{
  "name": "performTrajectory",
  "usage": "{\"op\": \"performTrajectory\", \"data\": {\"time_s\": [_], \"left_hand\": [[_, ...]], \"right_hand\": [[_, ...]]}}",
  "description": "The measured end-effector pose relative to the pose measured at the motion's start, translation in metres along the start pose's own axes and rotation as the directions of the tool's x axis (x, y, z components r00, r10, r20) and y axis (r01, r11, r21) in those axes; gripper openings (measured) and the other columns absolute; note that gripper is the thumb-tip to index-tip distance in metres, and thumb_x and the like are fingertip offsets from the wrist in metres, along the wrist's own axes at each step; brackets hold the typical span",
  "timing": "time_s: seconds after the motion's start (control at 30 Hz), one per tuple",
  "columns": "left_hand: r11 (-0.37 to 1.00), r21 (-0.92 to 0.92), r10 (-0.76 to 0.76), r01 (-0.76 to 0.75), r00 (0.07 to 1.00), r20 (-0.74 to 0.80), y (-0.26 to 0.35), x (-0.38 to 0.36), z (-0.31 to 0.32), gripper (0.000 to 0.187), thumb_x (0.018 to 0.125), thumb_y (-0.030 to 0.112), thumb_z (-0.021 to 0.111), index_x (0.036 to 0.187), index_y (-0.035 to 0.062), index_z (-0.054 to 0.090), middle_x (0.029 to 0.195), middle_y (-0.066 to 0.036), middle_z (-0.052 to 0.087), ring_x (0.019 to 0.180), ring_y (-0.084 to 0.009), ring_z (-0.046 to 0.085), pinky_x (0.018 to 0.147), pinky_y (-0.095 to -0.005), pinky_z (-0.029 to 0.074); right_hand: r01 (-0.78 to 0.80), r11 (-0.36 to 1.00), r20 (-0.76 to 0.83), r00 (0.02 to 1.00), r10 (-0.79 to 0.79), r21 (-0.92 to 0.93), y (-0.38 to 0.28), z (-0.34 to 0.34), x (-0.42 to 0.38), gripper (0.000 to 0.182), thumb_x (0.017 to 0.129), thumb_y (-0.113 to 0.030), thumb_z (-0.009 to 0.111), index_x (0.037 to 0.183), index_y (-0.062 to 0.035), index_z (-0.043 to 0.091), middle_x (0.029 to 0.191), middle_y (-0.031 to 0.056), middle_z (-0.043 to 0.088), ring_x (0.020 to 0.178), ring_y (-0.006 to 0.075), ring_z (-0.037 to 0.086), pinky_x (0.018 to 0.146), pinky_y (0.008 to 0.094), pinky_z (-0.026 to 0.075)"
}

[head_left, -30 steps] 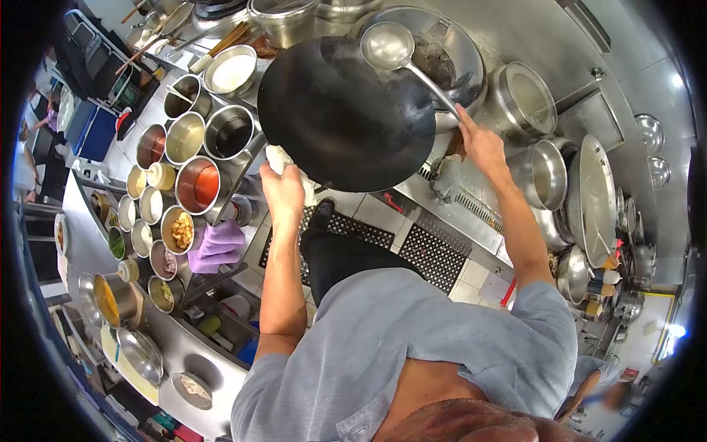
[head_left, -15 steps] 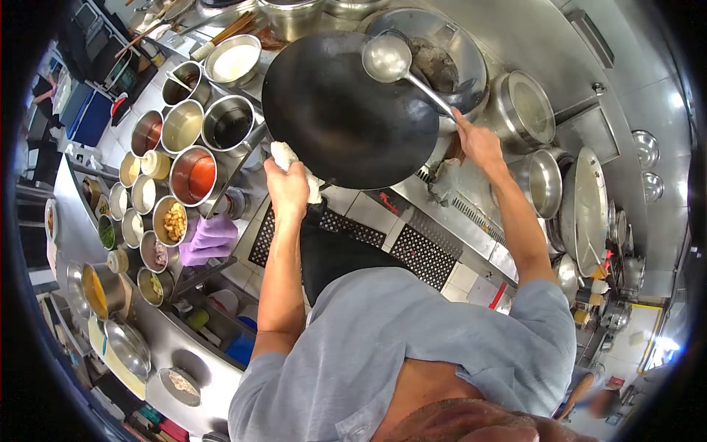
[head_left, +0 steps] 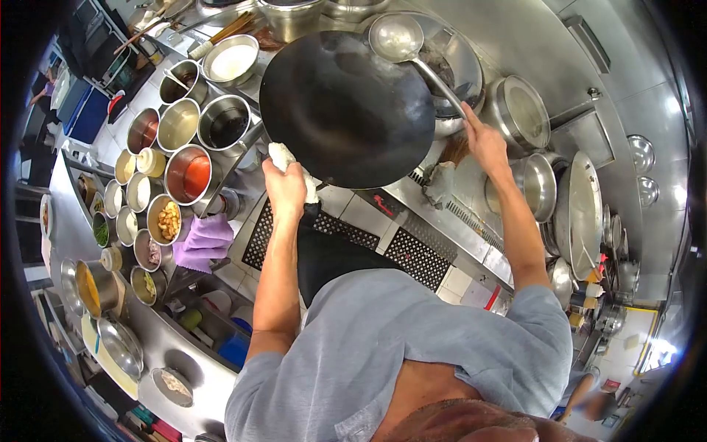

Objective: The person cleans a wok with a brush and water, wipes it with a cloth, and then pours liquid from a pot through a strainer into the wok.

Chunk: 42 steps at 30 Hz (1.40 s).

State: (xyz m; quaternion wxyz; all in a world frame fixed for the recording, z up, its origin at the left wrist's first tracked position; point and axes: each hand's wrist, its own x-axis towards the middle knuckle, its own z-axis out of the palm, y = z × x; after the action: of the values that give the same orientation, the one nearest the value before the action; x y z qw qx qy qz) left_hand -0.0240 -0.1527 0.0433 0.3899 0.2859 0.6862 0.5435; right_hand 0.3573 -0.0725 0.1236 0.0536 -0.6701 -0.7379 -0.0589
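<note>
A large black wok [head_left: 346, 121] is tipped so that its dark inner face shows. At its near left edge my left hand [head_left: 284, 188] is closed round a folded white cloth [head_left: 282, 158] pressed against the rim. Whether the fingers also grip a handle under the cloth cannot be seen. My right hand [head_left: 484, 140] is wrapped round the handle of a metal ladle [head_left: 396, 37]. The ladle's bowl is over the far right edge of the wok, in front of the burner ring [head_left: 464, 59]; it looks empty.
To the left stand several metal pots of sauces and ingredients, among them one of red sauce [head_left: 188, 174] and a bowl of white powder or grains [head_left: 234, 60]. A purple cloth [head_left: 204, 239] hangs at the counter edge. A lidded pot [head_left: 518, 112] stands right of the burner.
The ladle and my right hand have shifted slightly up and to the right, toward the wok's far edge. My left hand stays on the cloth; the view has drifted a little.
</note>
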Motion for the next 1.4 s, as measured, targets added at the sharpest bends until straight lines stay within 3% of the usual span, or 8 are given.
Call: {"op": "performTrajectory", "data": {"time_s": [0.33,0.53,0.83,1.07,1.13,1.27,1.4], "left_hand": [[0.999,0.051,0.008,-0.006,1.000,-0.023,-0.006,-0.008,0.004,0.040,0.081,0.007,0.052,0.117,-0.0088,0.044,0.100,-0.020,0.060,0.086,-0.0255,0.061,0.075,-0.0361,0.050],[1.000,0.000,-0.017,0.017,1.000,-0.006,-0.007,-0.007,0.007,0.037,0.082,0.006,0.051,0.116,-0.0077,0.045,0.099,-0.017,0.059,0.087,-0.0244,0.061,0.075,-0.0356,0.050],[0.993,0.115,-0.024,0.024,1.000,-0.005,0.019,-0.011,-0.004,0.033,0.081,0.004,0.049,0.111,-0.0086,0.046,0.095,-0.018,0.059,0.084,-0.0238,0.060,0.074,-0.0351,0.049],[0.994,0.106,-0.012,0.014,1.000,-0.019,0.020,-0.013,-0.005,0.039,0.080,0.004,0.051,0.116,-0.0099,0.045,0.097,-0.019,0.060,0.085,-0.0250,0.061,0.079,-0.0362,0.048],[0.994,0.113,-0.003,0.007,1.000,-0.031,0.016,-0.010,-0.005,0.041,0.081,0.005,0.052,0.118,-0.0103,0.044,0.100,-0.021,0.061,0.088,-0.0272,0.062,0.081,-0.0367,0.048],[0.987,0.158,-0.008,0.014,0.999,-0.040,0.014,-0.007,-0.008,0.043,0.081,0.007,0.053,0.119,-0.0105,0.044,0.101,-0.023,0.062,0.092,-0.0304,0.063,0.084,-0.0375,0.048],[0.983,0.183,-0.020,0.024,1.000,-0.022,0.024,-0.008,-0.010,0.045,0.081,0.009,0.054,0.120,-0.0108,0.044,0.103,-0.026,0.062,0.095,-0.0336,0.063,0.086,-0.0385,0.047]], "right_hand": [[-0.038,0.998,-0.032,0.999,0.039,0.043,0.000,-0.011,-0.011,0.044,0.098,-0.035,0.046,0.141,-0.0349,0.040,0.076,0.0208,0.062,0.073,0.0394,0.062,0.065,0.0496,0.049],[-0.032,0.998,-0.130,0.991,0.039,0.058,0.007,-0.007,-0.011,0.044,0.097,-0.035,0.047,0.141,-0.0358,0.040,0.077,0.0193,0.062,0.069,0.0395,0.061,0.061,0.0492,0.049],[-0.038,0.999,0.108,0.993,0.038,-0.002,0.008,0.016,-0.015,0.045,0.098,-0.037,0.044,0.142,-0.0410,0.036,0.074,0.0192,0.060,0.069,0.0391,0.062,0.062,0.0498,0.049],[0.022,1.000,0.052,0.998,-0.023,0.016,-0.009,0.023,-0.012,0.045,0.098,-0.036,0.044,0.142,-0.0420,0.036,0.076,0.0193,0.062,0.069,0.0398,0.063,0.063,0.0499,0.050],[0.027,0.995,0.233,0.972,-0.004,-0.097,0.004,0.039,0.003,0.045,0.097,-0.034,0.045,0.142,-0.0396,0.037,0.076,0.0205,0.063,0.069,0.0404,0.063,0.063,0.0505,0.050],[0.050,0.993,0.220,0.975,-0.025,-0.110,-0.002,0.026,0.012,0.045,0.097,-0.033,0.046,0.142,-0.0366,0.039,0.075,0.0219,0.064,0.070,0.0407,0.063,0.063,0.0511,0.050],[0.061,0.998,0.101,0.993,-0.058,-0.027,-0.006,0.012,0.013,0.045,0.097,-0.032,0.046,0.142,-0.0355,0.038,0.072,0.0214,0.063,0.069,0.0406,0.063,0.062,0.0520,0.049]]}}
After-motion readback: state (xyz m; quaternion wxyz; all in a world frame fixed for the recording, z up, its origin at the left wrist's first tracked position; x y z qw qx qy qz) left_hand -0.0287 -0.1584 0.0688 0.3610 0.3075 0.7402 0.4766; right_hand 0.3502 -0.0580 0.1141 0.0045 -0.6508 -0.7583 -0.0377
